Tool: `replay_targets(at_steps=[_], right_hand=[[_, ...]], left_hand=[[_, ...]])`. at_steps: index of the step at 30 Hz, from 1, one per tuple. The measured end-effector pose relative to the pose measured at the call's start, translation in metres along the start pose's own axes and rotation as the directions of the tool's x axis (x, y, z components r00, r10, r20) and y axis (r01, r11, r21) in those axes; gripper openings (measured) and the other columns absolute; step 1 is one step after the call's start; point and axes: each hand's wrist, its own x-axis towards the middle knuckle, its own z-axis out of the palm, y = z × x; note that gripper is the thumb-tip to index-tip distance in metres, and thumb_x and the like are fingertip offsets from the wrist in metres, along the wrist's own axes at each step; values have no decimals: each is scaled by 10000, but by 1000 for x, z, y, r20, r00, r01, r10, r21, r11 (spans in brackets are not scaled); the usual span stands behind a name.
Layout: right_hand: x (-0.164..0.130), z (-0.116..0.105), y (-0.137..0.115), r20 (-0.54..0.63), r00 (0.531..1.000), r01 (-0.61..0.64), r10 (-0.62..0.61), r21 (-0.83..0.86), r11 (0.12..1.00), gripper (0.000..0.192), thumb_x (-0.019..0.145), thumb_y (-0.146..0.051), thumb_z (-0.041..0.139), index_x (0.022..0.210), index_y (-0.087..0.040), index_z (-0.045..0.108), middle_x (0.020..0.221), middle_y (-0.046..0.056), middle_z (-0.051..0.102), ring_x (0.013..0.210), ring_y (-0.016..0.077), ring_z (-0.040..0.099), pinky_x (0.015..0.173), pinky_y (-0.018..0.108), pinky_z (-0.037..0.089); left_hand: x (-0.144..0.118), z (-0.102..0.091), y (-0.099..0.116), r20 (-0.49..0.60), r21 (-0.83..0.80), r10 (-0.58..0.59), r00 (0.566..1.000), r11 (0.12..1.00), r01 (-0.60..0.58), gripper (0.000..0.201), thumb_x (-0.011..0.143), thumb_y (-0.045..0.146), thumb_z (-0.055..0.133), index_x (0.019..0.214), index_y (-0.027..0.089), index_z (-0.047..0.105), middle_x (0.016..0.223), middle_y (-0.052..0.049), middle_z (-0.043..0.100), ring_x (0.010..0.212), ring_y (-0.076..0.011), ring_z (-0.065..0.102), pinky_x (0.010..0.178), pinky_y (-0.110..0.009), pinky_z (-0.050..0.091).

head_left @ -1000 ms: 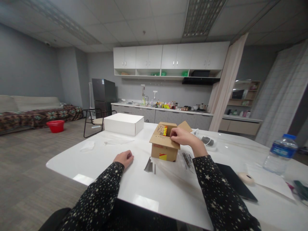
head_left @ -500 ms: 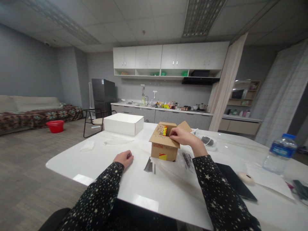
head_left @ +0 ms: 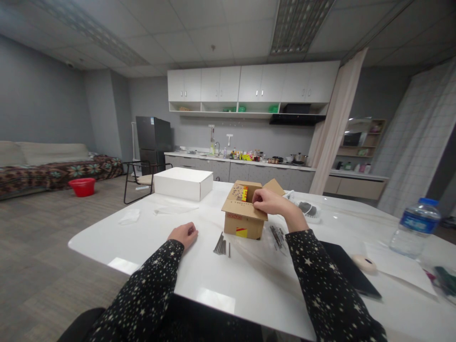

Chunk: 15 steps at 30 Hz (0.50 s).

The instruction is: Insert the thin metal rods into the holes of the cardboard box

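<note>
Resting curled on the table (head_left: 249,285), the left hand (head_left: 183,234) holds nothing I can see; nails (head_left: 221,245) lie just right of it. Beyond, the right hand (head_left: 272,203) pinches something small at the cardboard box (head_left: 244,216) flap; steadying the box would likely help

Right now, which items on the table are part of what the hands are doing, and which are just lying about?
In use:
- right hand, at the flap of the small cardboard box
- left hand, resting curled on the table
- loose nails beside the box

Lying about:
- white box
- water bottle
- black tablet
- plastic wrappers
</note>
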Motion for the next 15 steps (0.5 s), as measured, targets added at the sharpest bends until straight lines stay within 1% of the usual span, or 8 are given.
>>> replay_targets(at_steps=[7, 15], right_hand=[[-1, -1, -1, -7, 999, 43, -43, 12, 999, 101, 731, -148, 549, 800, -163, 620, 865, 48, 674, 774, 156, 586, 595, 217, 383], [2, 1, 3, -27, 996, 81, -81, -15, 997, 92, 783, -167, 520, 802, -171, 610, 879, 49, 667, 787, 162, 580, 626, 230, 386]], left_hand=[[2, 2, -4, -10, -8, 11, 1000, 1000, -11, 205, 785, 383, 458, 760, 213, 570, 728, -12, 621, 683, -164, 544, 656, -258, 381], [0, 0, -2, -6, -15, 9, 1000, 1000, -9, 200, 785, 378, 467, 756, 211, 572, 736, -15, 630, 686, -167, 550, 662, -263, 390]])
